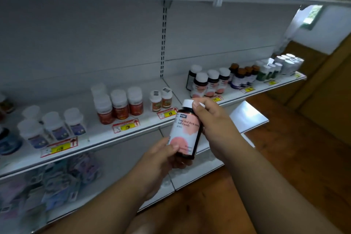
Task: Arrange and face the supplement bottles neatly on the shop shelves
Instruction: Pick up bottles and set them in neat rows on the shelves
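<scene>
Meanwhile, both hands clasp one dark bottle (pixel 185 131) held nearly upright before the shelf (pixel 106 135), left hand (pixel 161 156) gripping its base, right hand (pixel 210 121) its neck, matching bottles (pixel 209 83) standing just beyond, far right.

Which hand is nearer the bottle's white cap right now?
Right. The right hand grips the bottle at its neck, fingertips touching the white cap. The left hand holds the bottle's bottom end, away from the cap.
</scene>
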